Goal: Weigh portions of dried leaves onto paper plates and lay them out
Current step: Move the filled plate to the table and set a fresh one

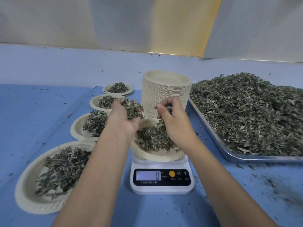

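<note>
Left hand (124,115) is cupped palm-up around a handful of dried leaves (132,108); right hand (173,122) pinches a few leaves between thumb and fingertips.

Head view: both hands hover over the paper plate (157,157) on the scale (161,189), whose display reads 0 although leaves already lie on the plate.

Likely faults:
- Loose leaves slide off the left palm onto the blue cloth (41,112) or the filled plates (77,128) at left.
- A wrist resting on the plate rim falsifies the reading.

The paper plate sits directly below and between both hands. The tray (210,128) of bulk leaves lies to the right, and the plate stack (165,95) stands just beyond.
</note>
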The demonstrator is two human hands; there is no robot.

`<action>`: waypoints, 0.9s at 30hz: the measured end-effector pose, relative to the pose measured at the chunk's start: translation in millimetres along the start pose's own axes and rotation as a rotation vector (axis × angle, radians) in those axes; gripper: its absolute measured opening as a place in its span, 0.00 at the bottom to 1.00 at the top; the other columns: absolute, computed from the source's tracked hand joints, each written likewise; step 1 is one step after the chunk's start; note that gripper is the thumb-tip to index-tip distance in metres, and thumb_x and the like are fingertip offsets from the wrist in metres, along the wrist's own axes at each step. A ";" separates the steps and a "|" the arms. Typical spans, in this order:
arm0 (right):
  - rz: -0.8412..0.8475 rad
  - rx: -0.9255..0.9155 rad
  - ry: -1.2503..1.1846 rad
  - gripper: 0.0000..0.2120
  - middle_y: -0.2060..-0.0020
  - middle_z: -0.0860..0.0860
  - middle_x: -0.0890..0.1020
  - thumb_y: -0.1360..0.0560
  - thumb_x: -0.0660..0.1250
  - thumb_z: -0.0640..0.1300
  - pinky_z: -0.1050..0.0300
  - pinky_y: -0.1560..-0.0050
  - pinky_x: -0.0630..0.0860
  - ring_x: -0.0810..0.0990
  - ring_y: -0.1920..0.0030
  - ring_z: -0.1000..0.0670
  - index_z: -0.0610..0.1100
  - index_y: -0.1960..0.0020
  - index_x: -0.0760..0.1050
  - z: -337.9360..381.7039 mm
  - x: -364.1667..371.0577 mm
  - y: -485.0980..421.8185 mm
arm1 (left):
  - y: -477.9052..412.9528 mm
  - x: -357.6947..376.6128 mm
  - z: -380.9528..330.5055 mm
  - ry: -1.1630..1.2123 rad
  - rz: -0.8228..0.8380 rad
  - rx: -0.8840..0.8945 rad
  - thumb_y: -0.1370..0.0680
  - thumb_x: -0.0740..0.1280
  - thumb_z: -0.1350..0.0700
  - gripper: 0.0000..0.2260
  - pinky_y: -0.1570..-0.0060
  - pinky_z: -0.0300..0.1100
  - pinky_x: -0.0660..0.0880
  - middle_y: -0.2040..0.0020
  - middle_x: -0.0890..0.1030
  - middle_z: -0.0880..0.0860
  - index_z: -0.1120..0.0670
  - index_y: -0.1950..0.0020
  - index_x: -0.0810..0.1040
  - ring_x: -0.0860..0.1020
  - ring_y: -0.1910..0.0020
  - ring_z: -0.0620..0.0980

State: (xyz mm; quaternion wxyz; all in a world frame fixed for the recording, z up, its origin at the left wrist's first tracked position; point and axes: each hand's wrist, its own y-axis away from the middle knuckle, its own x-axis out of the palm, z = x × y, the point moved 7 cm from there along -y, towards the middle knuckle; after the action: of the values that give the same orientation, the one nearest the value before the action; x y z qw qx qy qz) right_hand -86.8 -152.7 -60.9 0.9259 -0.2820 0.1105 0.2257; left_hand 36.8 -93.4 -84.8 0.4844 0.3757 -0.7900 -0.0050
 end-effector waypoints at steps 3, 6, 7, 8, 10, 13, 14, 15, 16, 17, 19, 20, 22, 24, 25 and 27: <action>-0.060 0.022 -0.128 0.03 0.61 0.55 0.75 0.19 0.59 0.45 0.67 0.56 0.72 0.75 0.62 0.62 0.49 0.51 0.68 1.7 -4.1 -1.4 | 0.4 0.3 0.3 0.010 0.005 -0.006 0.18 0.58 0.53 0.13 0.78 0.36 0.68 0.67 0.73 0.53 0.58 0.60 0.69 0.70 0.71 0.47; -0.150 0.054 -0.298 0.04 0.59 0.54 0.73 0.19 0.58 0.42 0.54 0.46 0.77 0.75 0.62 0.58 0.48 0.52 0.67 3.3 -11.0 -3.0 | 0.1 0.1 -0.6 0.017 0.005 -0.008 0.19 0.58 0.53 0.12 0.77 0.36 0.68 0.67 0.73 0.53 0.58 0.59 0.69 0.71 0.72 0.47; -0.179 0.067 -0.365 0.04 0.58 0.53 0.73 0.19 0.58 0.40 0.54 0.46 0.78 0.75 0.63 0.59 0.47 0.52 0.67 3.1 -13.0 -4.0 | 0.6 0.1 -0.4 0.015 0.006 -0.010 0.19 0.58 0.53 0.12 0.77 0.36 0.68 0.67 0.73 0.53 0.58 0.59 0.69 0.71 0.72 0.47; -0.204 0.083 -0.423 0.03 0.57 0.51 0.72 0.18 0.57 0.40 0.54 0.47 0.78 0.75 0.65 0.60 0.45 0.51 0.67 2.2 -14.4 -5.2 | 1.2 0.2 0.4 0.012 0.009 -0.013 0.19 0.58 0.53 0.12 0.77 0.36 0.68 0.68 0.73 0.53 0.58 0.60 0.69 0.71 0.72 0.47; -0.237 0.131 -0.504 0.02 0.56 0.50 0.72 0.18 0.57 0.40 0.56 0.51 0.78 0.74 0.66 0.59 0.44 0.49 0.67 -2.2 -15.4 -6.7 | 2.6 0.7 2.8 0.004 0.010 -0.020 0.19 0.58 0.54 0.13 0.78 0.35 0.68 0.69 0.73 0.54 0.59 0.61 0.70 0.70 0.73 0.47; -0.245 0.210 -0.594 0.03 0.60 0.52 0.72 0.18 0.56 0.39 0.59 0.58 0.73 0.72 0.68 0.58 0.43 0.48 0.68 -10.7 -12.9 -6.6 | 3.7 2.1 6.7 0.000 0.012 -0.038 0.18 0.58 0.54 0.14 0.78 0.35 0.68 0.67 0.73 0.54 0.59 0.61 0.69 0.70 0.71 0.47; -0.242 0.233 -0.621 0.04 0.61 0.52 0.72 0.18 0.56 0.39 0.60 0.59 0.71 0.71 0.69 0.58 0.43 0.48 0.69 -13.1 -11.7 -6.2 | 3.7 2.9 7.7 0.004 0.018 -0.049 0.18 0.58 0.53 0.14 0.78 0.35 0.68 0.67 0.73 0.54 0.59 0.60 0.69 0.70 0.71 0.47; -0.241 0.251 -0.645 0.04 0.62 0.52 0.72 0.18 0.56 0.39 0.61 0.60 0.71 0.71 0.68 0.58 0.43 0.48 0.69 -15.0 -11.0 -6.0 | 3.3 3.4 8.5 0.010 0.023 -0.059 0.18 0.58 0.53 0.14 0.78 0.35 0.68 0.66 0.73 0.54 0.59 0.60 0.70 0.70 0.71 0.47; -0.243 0.264 -0.664 0.05 0.61 0.51 0.72 0.18 0.56 0.39 0.61 0.61 0.71 0.71 0.67 0.57 0.43 0.48 0.70 -16.5 -10.9 -6.0 | 2.9 3.7 9.3 0.013 0.025 -0.068 0.18 0.58 0.53 0.14 0.79 0.34 0.69 0.66 0.73 0.54 0.59 0.60 0.70 0.71 0.71 0.47; -0.246 0.274 -0.681 0.05 0.60 0.51 0.72 0.18 0.56 0.39 0.61 0.62 0.71 0.70 0.66 0.56 0.43 0.49 0.70 -17.7 -11.0 -6.1 | 2.6 3.7 9.8 0.013 0.026 -0.074 0.18 0.58 0.53 0.14 0.79 0.34 0.69 0.66 0.73 0.54 0.59 0.60 0.70 0.71 0.71 0.46; -0.250 0.286 -0.683 0.05 0.59 0.51 0.73 0.18 0.56 0.39 0.62 0.63 0.71 0.70 0.64 0.56 0.43 0.50 0.70 -19.4 -11.7 -6.5 | 2.4 3.8 10.6 0.009 0.030 -0.082 0.18 0.57 0.53 0.14 0.79 0.34 0.68 0.66 0.73 0.54 0.59 0.60 0.69 0.70 0.71 0.46; -0.251 0.289 -0.665 0.05 0.58 0.51 0.73 0.18 0.56 0.39 0.62 0.62 0.72 0.70 0.64 0.56 0.44 0.50 0.70 -20.0 -12.1 -6.5 | 2.2 3.9 10.9 0.009 0.032 -0.085 0.18 0.57 0.53 0.14 0.78 0.35 0.68 0.66 0.73 0.54 0.59 0.60 0.69 0.70 0.72 0.46; -0.256 0.287 -0.608 0.05 0.58 0.52 0.74 0.18 0.57 0.41 0.61 0.60 0.72 0.71 0.64 0.56 0.43 0.48 0.71 -21.2 -12.9 -6.5 | 2.2 4.3 10.7 0.013 0.036 -0.084 0.18 0.57 0.53 0.14 0.77 0.36 0.68 0.66 0.72 0.54 0.59 0.60 0.69 0.70 0.72 0.46; -0.255 0.276 -0.542 0.06 0.56 0.52 0.75 0.18 0.57 0.42 0.60 0.57 0.72 0.72 0.62 0.56 0.42 0.45 0.71 -21.0 -13.3 -6.7 | 2.2 4.3 10.2 0.015 0.037 -0.082 0.18 0.57 0.53 0.14 0.76 0.36 0.68 0.66 0.72 0.54 0.59 0.60 0.69 0.70 0.72 0.46; -0.252 0.269 -0.512 0.07 0.55 0.52 0.75 0.18 0.57 0.42 0.60 0.56 0.73 0.73 0.62 0.56 0.42 0.44 0.72 -20.3 -13.3 -6.8 | 2.2 4.0 10.1 0.015 0.036 -0.082 0.18 0.57 0.53 0.14 0.76 0.36 0.68 0.66 0.72 0.54 0.59 0.60 0.69 0.69 0.72 0.46; -0.241 0.252 -0.453 0.08 0.55 0.51 0.75 0.18 0.57 0.43 0.62 0.58 0.74 0.73 0.61 0.56 0.41 0.43 0.72 -18.4 -13.5 -6.7 | 2.5 3.5 10.4 0.012 0.034 -0.083 0.18 0.57 0.53 0.14 0.77 0.36 0.68 0.66 0.72 0.54 0.59 0.60 0.69 0.70 0.72 0.46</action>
State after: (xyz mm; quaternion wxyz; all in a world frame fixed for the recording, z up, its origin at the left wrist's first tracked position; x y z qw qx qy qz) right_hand -96.9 -173.0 -68.2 0.9750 -0.1181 -0.1063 0.1556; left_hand 26.5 -97.5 -86.7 0.5041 0.3418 -0.7926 -0.0272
